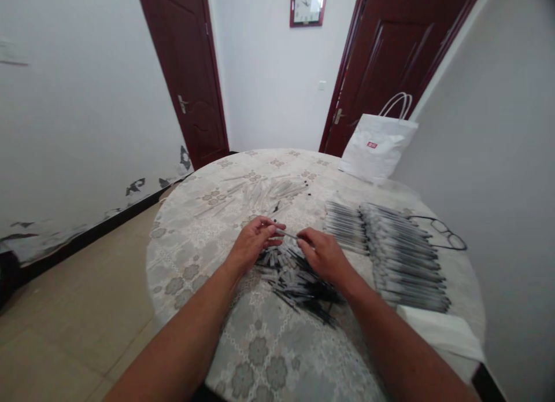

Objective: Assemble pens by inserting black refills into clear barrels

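Between my two hands, above the middle of the table, is a slim pen. My left hand pinches one end of it, and the fingers of my right hand are closed round the other end. Below them lies a loose heap of black and clear pen parts, partly hidden by my right hand and forearm. Past my hands, clear tube-like pen barrels are spread over the cloth. To the right, several rows of pens lie neatly side by side.
A flowered cloth covers the round table. A white paper bag stands at the back right, near the wall. Eyeglasses rest at the right edge, and a white box lies at the near right. Small black bits dot the far side.
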Motion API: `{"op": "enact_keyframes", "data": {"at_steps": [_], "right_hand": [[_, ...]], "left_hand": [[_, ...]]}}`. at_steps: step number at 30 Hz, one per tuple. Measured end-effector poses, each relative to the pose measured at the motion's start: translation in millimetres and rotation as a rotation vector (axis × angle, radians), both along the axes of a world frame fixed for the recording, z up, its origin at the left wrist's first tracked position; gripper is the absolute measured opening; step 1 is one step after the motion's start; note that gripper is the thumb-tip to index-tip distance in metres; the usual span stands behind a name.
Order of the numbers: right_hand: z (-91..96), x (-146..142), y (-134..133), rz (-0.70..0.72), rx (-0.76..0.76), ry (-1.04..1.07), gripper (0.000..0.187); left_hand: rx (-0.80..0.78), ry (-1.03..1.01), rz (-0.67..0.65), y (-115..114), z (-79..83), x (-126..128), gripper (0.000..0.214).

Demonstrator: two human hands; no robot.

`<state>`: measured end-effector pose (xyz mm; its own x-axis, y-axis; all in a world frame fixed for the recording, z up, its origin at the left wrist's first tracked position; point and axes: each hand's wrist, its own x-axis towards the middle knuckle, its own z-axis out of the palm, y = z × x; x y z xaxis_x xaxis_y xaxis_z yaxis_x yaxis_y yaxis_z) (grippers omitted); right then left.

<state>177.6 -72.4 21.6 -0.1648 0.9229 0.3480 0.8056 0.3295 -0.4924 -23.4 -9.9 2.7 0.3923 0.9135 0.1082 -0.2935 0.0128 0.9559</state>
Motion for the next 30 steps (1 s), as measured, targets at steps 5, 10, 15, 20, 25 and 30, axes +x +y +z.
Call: {"op": "enact_keyframes", "data": {"at_steps": [5, 10, 15, 20, 25, 30], "right_hand": [[7.8, -4.2, -4.9, 0.011, 0.026, -0.333, 0.021], [18.8, 36.8, -4.4, -0.123, -0.071, -0.526, 0.018], [10.7, 80.6, 5.0, -0.284, -0.314, -0.609, 0.018], [-2.1, 91.6, 11.5, -0.293, -0.416, -0.59, 0.02], [-5.9, 90.0, 14.1, -0.244, -0.418, -0.57, 0.025], [-13.8, 92.8, 17.5, -0.216, -0.415, -0.582, 0.027]], "left_hand": [[0.204, 0.341, -0.071, -5.4, 3.0, 2.9, 0.028], [0.225, 0.406, 0.141, 0.8, 10.1, -7.4, 0.031], [0.191, 0.326, 0.439, 15.5, 10.1, -24.8, 0.03], [0.158, 0.19, 0.687, 28.6, 6.2, -41.4, 0.031], [0.109, 0.087, 0.736, 32.6, 5.8, -49.4, 0.031], [0.092, 0.055, 0.743, 31.3, 4.9, -52.1, 0.033]]}}
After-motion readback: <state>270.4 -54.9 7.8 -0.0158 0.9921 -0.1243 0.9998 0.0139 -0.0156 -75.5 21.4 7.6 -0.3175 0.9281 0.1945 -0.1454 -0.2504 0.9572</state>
